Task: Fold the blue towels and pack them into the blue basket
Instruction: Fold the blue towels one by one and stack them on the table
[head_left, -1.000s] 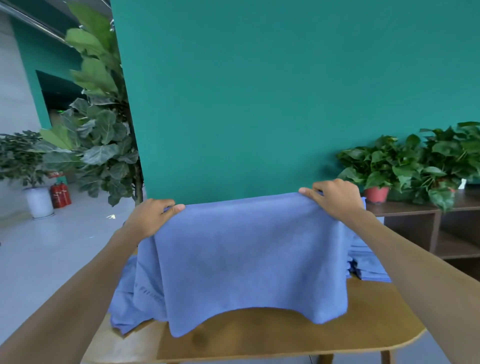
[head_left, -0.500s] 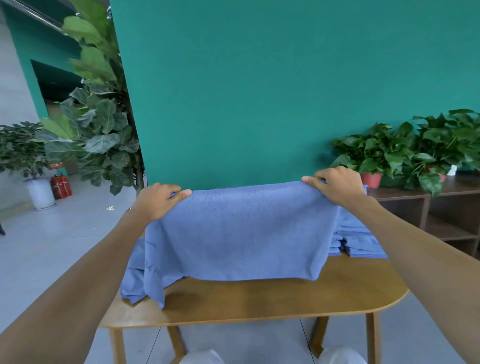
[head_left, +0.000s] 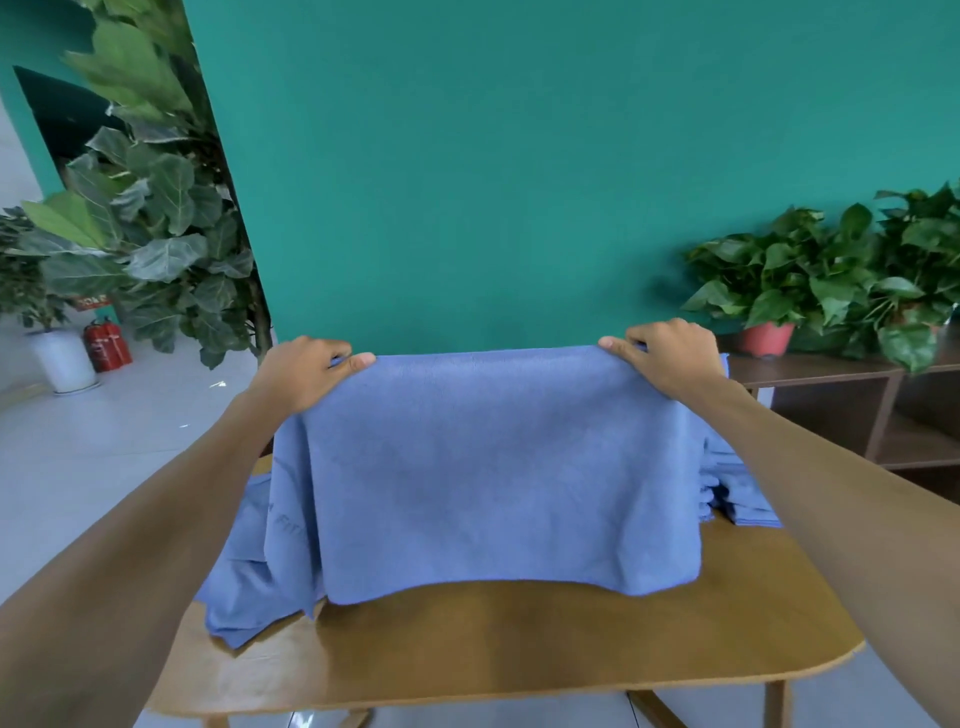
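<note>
I hold a blue towel (head_left: 493, 467) up in front of me above the wooden table (head_left: 519, 649). My left hand (head_left: 301, 371) pinches its top left corner and my right hand (head_left: 667, 361) pinches its top right corner. The towel hangs doubled, its lower edge just above the tabletop. More loose blue towels (head_left: 244, 582) lie heaped on the table's left side behind it. A stack of folded blue towels (head_left: 737, 493) sits at the table's right rear, partly hidden. No blue basket shows in this view.
A teal wall (head_left: 519, 182) stands right behind the table. A dark wooden shelf (head_left: 852, 405) with potted plants (head_left: 769, 291) is at the right. A tall leafy plant (head_left: 156, 208), a white pot (head_left: 65, 358) and red fire extinguishers (head_left: 106, 345) stand at the left.
The towel's lower edge lifted off the table, then came down a little. Both hands keep hold of the top corners and the view has tilted slightly.
</note>
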